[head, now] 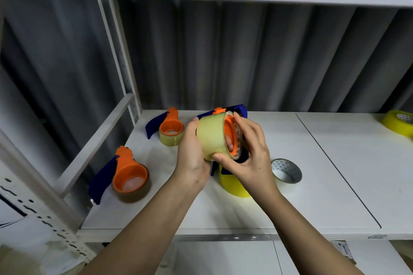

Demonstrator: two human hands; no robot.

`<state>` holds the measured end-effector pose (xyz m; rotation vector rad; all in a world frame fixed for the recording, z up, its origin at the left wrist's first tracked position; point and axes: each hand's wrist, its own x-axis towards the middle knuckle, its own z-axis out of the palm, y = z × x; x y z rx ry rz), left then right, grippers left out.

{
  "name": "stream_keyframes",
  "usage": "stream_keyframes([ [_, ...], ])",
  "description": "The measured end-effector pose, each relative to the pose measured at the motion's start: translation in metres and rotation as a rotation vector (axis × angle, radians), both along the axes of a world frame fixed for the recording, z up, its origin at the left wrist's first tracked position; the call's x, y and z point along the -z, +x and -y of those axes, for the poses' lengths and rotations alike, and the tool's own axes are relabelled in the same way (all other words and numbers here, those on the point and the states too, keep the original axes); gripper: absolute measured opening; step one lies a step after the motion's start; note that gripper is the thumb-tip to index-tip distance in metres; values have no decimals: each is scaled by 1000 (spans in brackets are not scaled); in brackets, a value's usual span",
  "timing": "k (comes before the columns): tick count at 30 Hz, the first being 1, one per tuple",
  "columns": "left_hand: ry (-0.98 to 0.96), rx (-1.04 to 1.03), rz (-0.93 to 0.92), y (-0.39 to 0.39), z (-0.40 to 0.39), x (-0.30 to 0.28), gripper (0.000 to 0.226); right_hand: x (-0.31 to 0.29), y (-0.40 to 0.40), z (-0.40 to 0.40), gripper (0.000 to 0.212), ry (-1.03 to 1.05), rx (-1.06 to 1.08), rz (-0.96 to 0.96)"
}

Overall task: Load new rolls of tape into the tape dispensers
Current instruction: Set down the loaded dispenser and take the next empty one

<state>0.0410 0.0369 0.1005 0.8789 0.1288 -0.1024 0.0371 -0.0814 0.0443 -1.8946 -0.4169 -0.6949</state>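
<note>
- Two bare forearms reach up from the bottom edge toward the middle of a white shelf (pixel 312 185).
- The left hand (pixel 192 158) cups the far-left side of a pale roll (pixel 212 136); its thumb tip lies on the roll's upper left edge and the palm is against the rounded face. The other fingers are hidden behind the roll.
- The right hand (pixel 250 158) curls round the roll's right, open end: the thumb presses the lower rim, and the fingers arch over the top rim.
- The roll is held in the air between both hands, tilted so its open end faces right. An orange hub (pixel 230 136) of a dispenser (pixel 240 110) fills its core; the blue body shows just behind and below the hands.
- Right under the hands stands a yellow roll (pixel 232 185) on the shelf, partly hidden by the right wrist.
- Just right of it lies a clear roll (pixel 287 171) with a printed core, flat on the shelf.
- At the left front lies a loaded dispenser (pixel 125 176), orange and blue, with a brownish roll on it.
- Further back on the left lies a second one (pixel 167 128), holding a pale roll.
- Another yellow roll (pixel 400 121) sits at the far right edge, well apart from the hands.
- A grey corrugated wall (pixel 245 56) stands behind the shelf.
</note>
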Motion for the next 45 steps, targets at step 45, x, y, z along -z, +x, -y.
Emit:
stream_keyframes([
  [45, -13, 54, -47, 0, 5, -11, 33, -20, -7, 2, 80, -69, 20, -85],
])
